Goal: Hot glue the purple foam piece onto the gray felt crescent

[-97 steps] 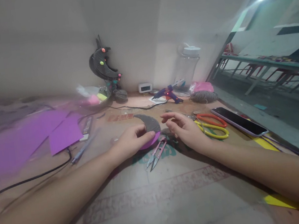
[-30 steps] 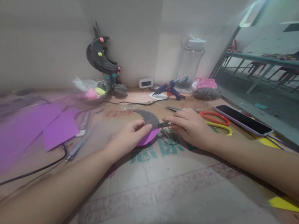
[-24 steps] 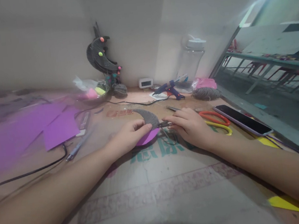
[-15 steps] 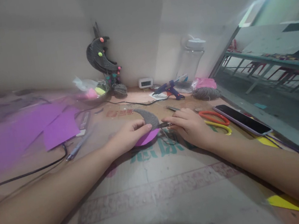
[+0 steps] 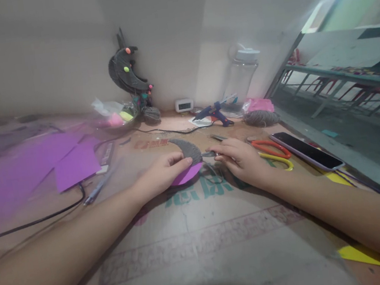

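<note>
My left hand (image 5: 166, 171) pinches a crescent (image 5: 189, 150) between thumb and fingers. Grey yarn covers its upper part, while its lower end is bare purple card (image 5: 187, 175). Just right of the crescent, my right hand (image 5: 243, 158) has its fingertips closed on a short stretch of grey yarn (image 5: 208, 154) that reaches to the crescent's edge. A loose loop of yarn (image 5: 216, 172) hangs below, over the table's printed cardboard cover (image 5: 187, 235).
Orange-and-yellow-handled scissors (image 5: 274, 148) and a phone (image 5: 307, 151) lie at the right. Farther back are a glue gun (image 5: 216, 113), a small digital clock (image 5: 184, 105), a clear bottle (image 5: 242, 78) and a yarn ball (image 5: 262, 118). Purple sheets (image 5: 76, 163) and a pen (image 5: 97, 191) lie left.
My right fingers have shifted slightly right, away from the crescent, and more of the yarn between them and the crescent shows. My left hand keeps its hold in the same place.
</note>
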The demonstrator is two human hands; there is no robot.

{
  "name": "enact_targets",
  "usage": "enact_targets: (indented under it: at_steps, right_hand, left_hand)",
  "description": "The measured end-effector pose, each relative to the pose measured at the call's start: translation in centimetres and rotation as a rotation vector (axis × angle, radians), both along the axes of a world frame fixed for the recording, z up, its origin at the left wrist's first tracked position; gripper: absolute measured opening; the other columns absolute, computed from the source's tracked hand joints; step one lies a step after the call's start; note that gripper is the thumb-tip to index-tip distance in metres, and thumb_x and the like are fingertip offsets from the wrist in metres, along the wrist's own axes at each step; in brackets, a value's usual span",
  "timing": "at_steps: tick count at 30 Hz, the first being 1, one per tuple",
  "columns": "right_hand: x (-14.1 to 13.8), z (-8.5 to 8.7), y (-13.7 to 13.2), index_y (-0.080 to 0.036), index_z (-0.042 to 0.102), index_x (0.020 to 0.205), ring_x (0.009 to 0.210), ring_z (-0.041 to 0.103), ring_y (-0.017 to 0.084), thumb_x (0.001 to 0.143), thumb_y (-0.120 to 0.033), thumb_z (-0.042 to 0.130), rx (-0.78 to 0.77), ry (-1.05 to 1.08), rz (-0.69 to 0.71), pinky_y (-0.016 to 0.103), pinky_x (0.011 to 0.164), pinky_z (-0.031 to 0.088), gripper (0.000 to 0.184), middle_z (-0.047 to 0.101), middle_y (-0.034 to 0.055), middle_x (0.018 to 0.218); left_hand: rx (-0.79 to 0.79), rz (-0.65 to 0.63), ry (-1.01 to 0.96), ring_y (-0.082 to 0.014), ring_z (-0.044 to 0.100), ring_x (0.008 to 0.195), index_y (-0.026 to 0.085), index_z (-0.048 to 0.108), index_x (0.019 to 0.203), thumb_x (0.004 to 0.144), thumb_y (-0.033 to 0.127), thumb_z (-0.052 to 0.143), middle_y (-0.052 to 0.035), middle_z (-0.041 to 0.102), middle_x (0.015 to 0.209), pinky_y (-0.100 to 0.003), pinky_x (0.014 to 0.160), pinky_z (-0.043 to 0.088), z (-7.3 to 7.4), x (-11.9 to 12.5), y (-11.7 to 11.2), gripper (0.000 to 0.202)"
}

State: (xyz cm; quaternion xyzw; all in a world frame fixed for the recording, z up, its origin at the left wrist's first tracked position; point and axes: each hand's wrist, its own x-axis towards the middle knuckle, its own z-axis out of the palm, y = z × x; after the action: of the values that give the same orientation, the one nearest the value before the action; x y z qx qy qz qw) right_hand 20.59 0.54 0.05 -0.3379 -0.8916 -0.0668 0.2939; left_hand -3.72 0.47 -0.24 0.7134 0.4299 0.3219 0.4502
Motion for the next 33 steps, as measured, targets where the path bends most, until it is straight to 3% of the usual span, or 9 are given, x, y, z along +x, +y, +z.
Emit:
enact_targets:
  at_steps: [5,18,33]
  right_hand:
    - [0.17,0.04,0.16,-0.016,0.06,0.118,0.08,0.056,0.021,0.095,-0.027,0.049,0.0,0.081,-0.014,0.034,0.071,0.044,0.027,0.062,0.0075,0.084]
    - [-0.27,-0.14,-0.15,-0.017,0.064,0.11,0.074,0.049,0.02,0.096,-0.019,0.045,0.196,-0.123,0.001,0.033,0.067,0.037,0.024,0.063,0.0067,0.081]
    - [-0.3,0.02,-0.17,-0.015,0.066,0.109,0.073,0.049,0.019,0.094,-0.017,0.049,0.205,-0.124,0.0,0.031,0.065,0.036,0.023,0.064,0.0063,0.078]
  left_hand:
    - [-0.002,0.007,0.002,-0.016,0.054,0.065,0.016,0.064,0.08,0.081,0.052,0.054,-0.0007,0.06,0.071,-0.027,0.058,0.043,0.01,0.03,0.04,0.037]
    - [0.039,-0.007,0.018,-0.0168,0.054,0.069,0.016,0.065,0.082,0.083,0.052,0.052,-0.0007,0.061,0.074,-0.028,0.062,0.043,-0.23,0.1,0.17,0.038]
    - [0.027,0.002,-0.012,-0.0173,0.055,0.068,0.017,0.062,0.073,0.081,0.052,0.055,-0.001,0.06,0.069,-0.028,0.062,0.044,-0.2,0.12,0.22,0.036]
